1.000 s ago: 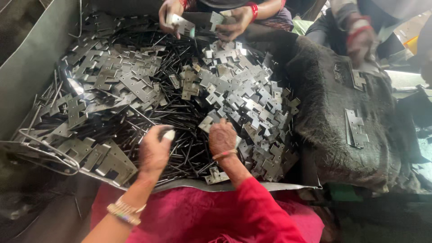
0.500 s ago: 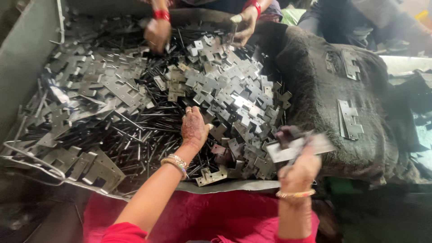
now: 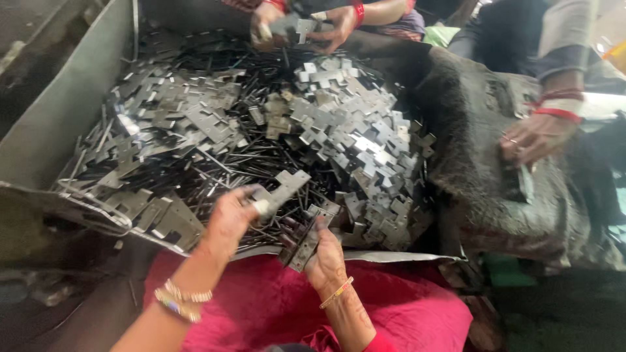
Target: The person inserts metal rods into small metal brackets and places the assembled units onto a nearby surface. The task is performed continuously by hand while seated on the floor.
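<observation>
Over the tray (image 3: 78, 124) heaped with plates, left hand (image 3: 231, 215) pinches one plate (image 3: 282, 189), right hand (image 3: 324, 255) clasps a hinge (image 3: 306, 246); best align both squarely.

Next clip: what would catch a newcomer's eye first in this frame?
First, the big heap of shiny metal plates mixed with thin rods, filling the grey tray at centre. At its near edge the left hand lifts one plate while the right hand grips a small stack. Across the heap at top, another person's hands work on plates, and a dark cloth covers the right side.
</observation>
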